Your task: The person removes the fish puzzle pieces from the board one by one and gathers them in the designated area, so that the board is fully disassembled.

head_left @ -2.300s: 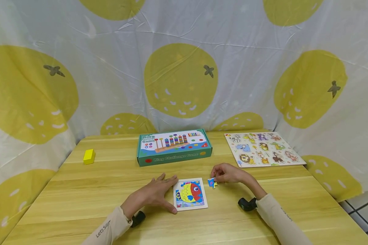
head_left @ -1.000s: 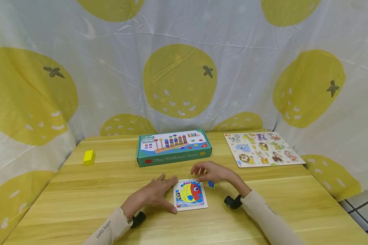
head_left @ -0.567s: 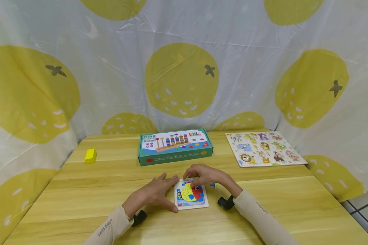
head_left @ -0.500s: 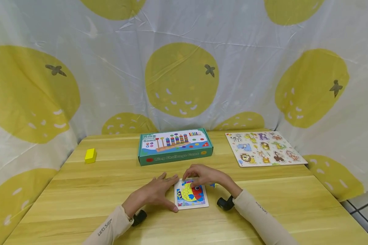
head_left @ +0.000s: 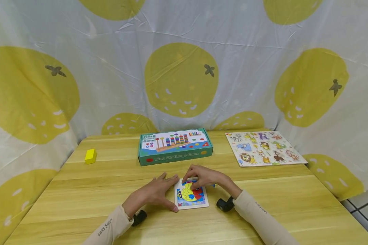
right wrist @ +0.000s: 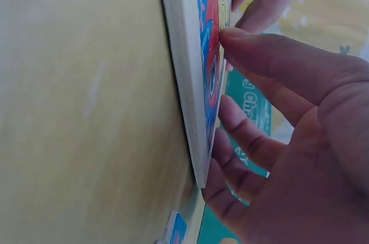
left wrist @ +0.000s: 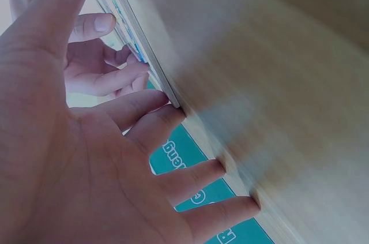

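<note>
Pale fabric [head_left: 245, 68] with big yellow fruit shapes hangs beyond the worktop [head_left: 64, 200], and from my remote seat I judge the work to be fingertip fiddling with a piece near the far side of the fish puzzle [head_left: 193, 206]. That puzzle lies flat on the wood, between the two hands. On its left edge the left hand [head_left: 154, 193] has a wide grip — fingers spread, thumb by the near corner, fingertips at the far one — so it braces rather than grasps. I would let it bear lightly there, so the frame cannot skid. Over the far part the right hand [head_left: 202, 175] arches with a narrow grip, thumb tip on the fish; whether it pinches a piece, I cannot tell. I'd work square to the face, since a sideways shove could lift neighbouring pieces. One loose piece [right wrist: 177, 231] lies just right of the frame.

Striped, smooth wood probably gives little friction. Farther back on it sit a green game box [head_left: 175, 146], a yellow block [head_left: 90, 156] at left and an animal board [head_left: 289, 162] at right; tiled floor [head_left: 363, 206] shows past the right side.
</note>
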A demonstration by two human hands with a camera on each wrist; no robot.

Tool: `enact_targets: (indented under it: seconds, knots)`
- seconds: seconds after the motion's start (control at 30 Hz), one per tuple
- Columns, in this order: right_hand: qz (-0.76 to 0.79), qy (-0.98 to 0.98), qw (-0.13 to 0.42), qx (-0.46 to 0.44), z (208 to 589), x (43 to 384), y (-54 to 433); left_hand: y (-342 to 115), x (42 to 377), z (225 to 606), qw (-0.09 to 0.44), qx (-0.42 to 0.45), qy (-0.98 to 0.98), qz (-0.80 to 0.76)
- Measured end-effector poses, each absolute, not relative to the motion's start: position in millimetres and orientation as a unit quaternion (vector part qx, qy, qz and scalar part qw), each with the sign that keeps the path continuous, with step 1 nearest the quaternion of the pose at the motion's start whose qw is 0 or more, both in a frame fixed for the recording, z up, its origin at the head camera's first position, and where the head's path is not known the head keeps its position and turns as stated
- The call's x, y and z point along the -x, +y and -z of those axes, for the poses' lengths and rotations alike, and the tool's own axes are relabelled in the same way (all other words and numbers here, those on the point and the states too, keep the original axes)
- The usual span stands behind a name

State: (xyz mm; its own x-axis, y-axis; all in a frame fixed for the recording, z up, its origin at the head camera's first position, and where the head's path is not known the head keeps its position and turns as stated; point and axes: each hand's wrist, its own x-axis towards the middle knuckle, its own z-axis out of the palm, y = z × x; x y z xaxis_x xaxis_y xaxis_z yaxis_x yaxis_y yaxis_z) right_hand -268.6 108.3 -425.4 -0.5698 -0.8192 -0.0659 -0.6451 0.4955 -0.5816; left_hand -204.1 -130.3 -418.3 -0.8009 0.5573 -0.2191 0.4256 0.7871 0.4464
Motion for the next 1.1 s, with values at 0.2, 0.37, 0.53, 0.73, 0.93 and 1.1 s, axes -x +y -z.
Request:
enact_targets:
  seconds: [0.2, 0.37, 0.53, 0.73, 0.93, 1.1]
  knots:
    - [0.254, 0.848, 0.165, 0.435, 426.0, 267.9, 108.2, -129.9, 203.7, 418.5, 0.172, -0.264, 0.93, -0.19]
    - [0.245, 0.852, 0.162, 0.433, 426.3, 266.6, 107.8, -129.6, 203.5, 419.0, 0.174, -0.262, 0.93, -0.188]
    - [0.246, 0.856, 0.161, 0.426, 426.4, 266.2, 107.4, -129.9, 204.2, 418.9, 0.171, -0.265, 0.931, -0.183]
    - [0.245, 0.857, 0.161, 0.423, 427.3, 266.8, 107.1, -130.3, 204.4, 418.9, 0.168, -0.266, 0.931, -0.183]
    - [0.242, 0.861, 0.158, 0.417, 427.7, 265.4, 108.2, -130.8, 204.8, 420.6, 0.168, -0.265, 0.932, -0.183]
    - [0.244, 0.867, 0.156, 0.405, 425.8, 261.8, 108.7, -131.4, 204.8, 421.4, 0.168, -0.267, 0.931, -0.182]
